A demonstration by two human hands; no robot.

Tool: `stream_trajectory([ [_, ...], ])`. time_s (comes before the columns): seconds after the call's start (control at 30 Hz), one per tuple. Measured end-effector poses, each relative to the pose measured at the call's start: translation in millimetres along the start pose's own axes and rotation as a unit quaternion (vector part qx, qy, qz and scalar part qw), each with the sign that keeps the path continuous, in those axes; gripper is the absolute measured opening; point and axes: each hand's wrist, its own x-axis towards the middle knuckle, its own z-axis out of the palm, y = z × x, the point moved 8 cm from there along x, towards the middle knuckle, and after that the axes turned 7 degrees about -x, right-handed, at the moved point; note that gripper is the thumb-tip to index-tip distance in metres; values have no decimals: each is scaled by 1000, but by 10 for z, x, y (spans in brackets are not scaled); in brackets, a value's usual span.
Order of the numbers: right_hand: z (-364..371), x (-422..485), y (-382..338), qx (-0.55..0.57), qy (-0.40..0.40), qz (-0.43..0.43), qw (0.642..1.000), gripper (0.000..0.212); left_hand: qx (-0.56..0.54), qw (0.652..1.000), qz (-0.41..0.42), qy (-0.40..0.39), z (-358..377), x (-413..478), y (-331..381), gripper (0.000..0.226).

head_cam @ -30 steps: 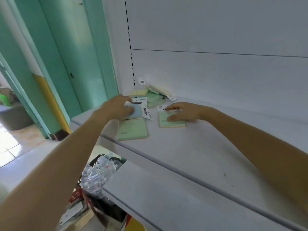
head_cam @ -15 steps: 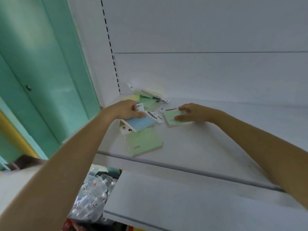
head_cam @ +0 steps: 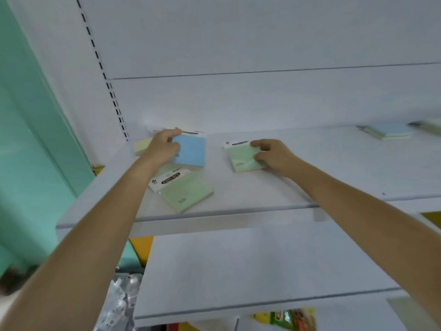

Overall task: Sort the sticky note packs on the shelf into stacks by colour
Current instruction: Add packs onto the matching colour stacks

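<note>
**Blue pack lifted clear, green pack drawn aside**

The left hand [head_cam: 164, 146] now has its grip pinched on the blue pack [head_cam: 191, 150], thumb on top and fingers beneath; a second ago that pack lay flat under the palm among the jumble by the wall. It now sits tilted above the loose green pack [head_cam: 188, 191] near the shelf's front edge. The right hand [head_cam: 272, 155] has its grip closed on a second green pack [head_cam: 243, 156], which has slid rightward, well apart from the pile. To my eye the colours are only starting to separate: both greens could go together, the blue elsewhere.

A pale yellow pack [head_cam: 142, 145] lies behind the left wrist, against the corner. Farther right on the white shelf [head_cam: 334, 163], more packs [head_cam: 389, 132] lie blurred. The back panel is plain white with a slotted upright, a teal wall stands to the left, and packaged goods show below.
</note>
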Motion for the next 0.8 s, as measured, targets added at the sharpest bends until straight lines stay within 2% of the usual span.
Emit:
stream_trajectory([
  [0.2, -737, -264, 161, -16, 104, 22, 994, 46, -52, 998, 22, -39, 495, 45, 286, 49],
  [0.43, -1815, -670, 677, -39, 202, 51, 977, 48, -86, 986, 81, -115, 1626, -56, 888, 46],
  [0.63, -2827, -975, 1215, -26, 255, 63, 965, 47, -109, 980, 107, -130, 2751, -226, 1287, 42],
  [0.8, -3726, -1174, 1719, -24, 265, 87, 960, 46, -119, 979, 101, -129, 3674, -328, 1624, 42],
])
